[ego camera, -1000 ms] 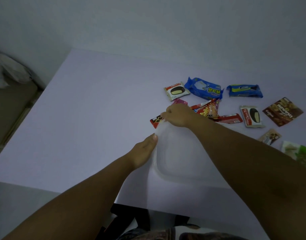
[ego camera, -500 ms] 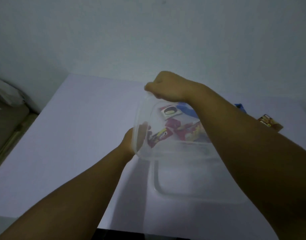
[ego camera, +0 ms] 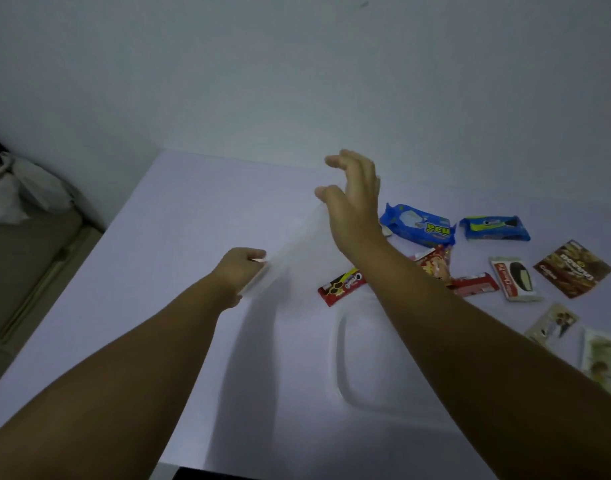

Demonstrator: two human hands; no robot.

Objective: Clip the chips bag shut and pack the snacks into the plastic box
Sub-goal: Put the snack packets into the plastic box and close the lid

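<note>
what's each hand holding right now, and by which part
The left hand grips the clear plastic box by its near left edge. The right hand is spread open at the box's far side; whether it touches the box cannot be told.

Pretty dim, bluish light overall, with soft shadows on the table (ego camera: pixel 179 237) under both arms, the clear box (ego camera: pixel 290 251) smeared by motion blur, and wide-angle stretch toward the frame edges.

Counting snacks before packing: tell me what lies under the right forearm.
Beneath the right forearm show the edge of a red-and-yellow packet, one end of a red bar wrapper and part of the clear lid. Their covered parts, and anything else there, are hidden.
</note>
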